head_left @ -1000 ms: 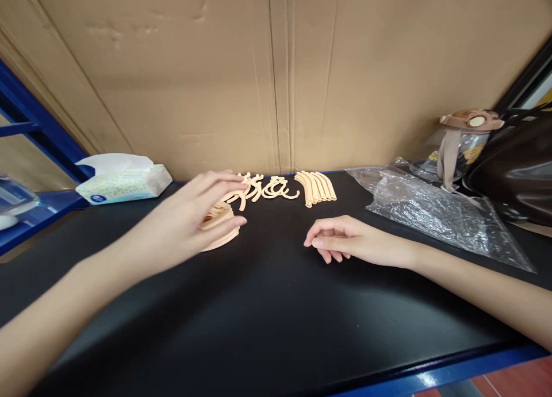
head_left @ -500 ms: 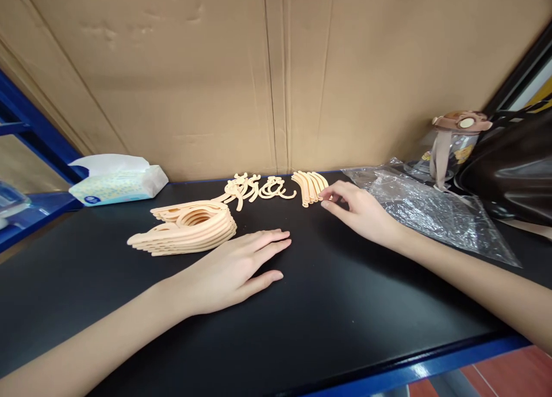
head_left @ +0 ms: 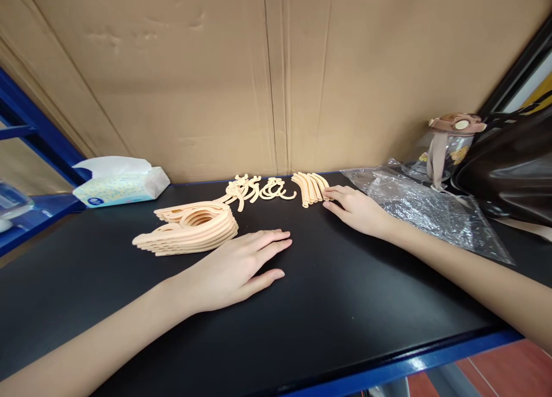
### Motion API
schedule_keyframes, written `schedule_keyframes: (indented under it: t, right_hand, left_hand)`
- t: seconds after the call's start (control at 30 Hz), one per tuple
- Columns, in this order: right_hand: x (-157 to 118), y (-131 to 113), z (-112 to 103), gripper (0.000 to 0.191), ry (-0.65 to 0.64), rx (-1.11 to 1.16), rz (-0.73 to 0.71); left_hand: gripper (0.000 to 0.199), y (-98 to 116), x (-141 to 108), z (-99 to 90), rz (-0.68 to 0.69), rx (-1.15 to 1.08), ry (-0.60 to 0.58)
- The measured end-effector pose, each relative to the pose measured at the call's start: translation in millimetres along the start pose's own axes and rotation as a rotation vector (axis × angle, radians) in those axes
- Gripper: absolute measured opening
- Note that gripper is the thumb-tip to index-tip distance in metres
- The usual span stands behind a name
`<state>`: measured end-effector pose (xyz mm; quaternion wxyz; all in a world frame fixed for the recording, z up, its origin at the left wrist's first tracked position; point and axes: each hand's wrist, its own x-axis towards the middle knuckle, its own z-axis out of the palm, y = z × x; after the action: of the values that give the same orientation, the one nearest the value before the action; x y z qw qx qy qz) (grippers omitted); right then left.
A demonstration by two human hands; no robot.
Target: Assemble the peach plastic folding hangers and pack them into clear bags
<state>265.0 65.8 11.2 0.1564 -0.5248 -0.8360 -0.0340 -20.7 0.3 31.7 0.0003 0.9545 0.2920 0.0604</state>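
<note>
My left hand point(head_left: 244, 268) lies flat on the black table point(head_left: 314, 316), palm down, fingers stretched out and thumb apart. Just behind it is a stack of peach plastic hanger bodies point(head_left: 207, 236), each with a round opening. My right hand point(head_left: 357, 210) rests low, its fingers extended towards a row of curved peach plastic strips point(head_left: 308, 190). The fingertips are at the rightmost strip; whether they press on it is hard to see. Between the stack and the strips lie loose peach hooks point(head_left: 276, 190) and a small heap of similar pieces point(head_left: 244, 187).
A tissue pack point(head_left: 121, 181) stands at the back left. To the right are a clear plastic bag point(head_left: 422, 207), a water bottle with a strap point(head_left: 457, 135) and a dark bag point(head_left: 513, 161). Cardboard point(head_left: 207, 87) forms the back wall, and a blue edge point(head_left: 409, 374) borders the table's front.
My right hand has lowered and its fingers have straightened beside the strips. My left hand has stayed flat in place. The view has shifted slightly.
</note>
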Motion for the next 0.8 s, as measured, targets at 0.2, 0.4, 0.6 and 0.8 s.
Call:
schedule_keyframes:
  t: [0.2, 0.4, 0.6, 0.8]
  right_hand:
    - [-2.8, -2.5, -10.5, 0.035, -0.006, -0.133, 0.155]
    - [0.2, 0.9, -6.4, 0.036, -0.071, -0.325, 0.145]
    - [-0.6, -0.4, -12.5, 0.033, -0.059, -0.448, 0.194]
    - [0.9, 4.9, -8.0, 0.023, -0.018, -0.47, 0.24]
  left_hand:
    - [0.046, -0.3, 0.3, 1.6, 0.005, 0.013, -0.006]
    - [0.045, 0.9, 0.4, 0.9, 0.008, 0.032, -0.005]
    - [0.045, 1.1, -0.9, 0.8, 0.013, 0.041, 0.0]
    - [0.045, -0.3, -0.4, 2.1, 0.011, 0.055, -0.002]
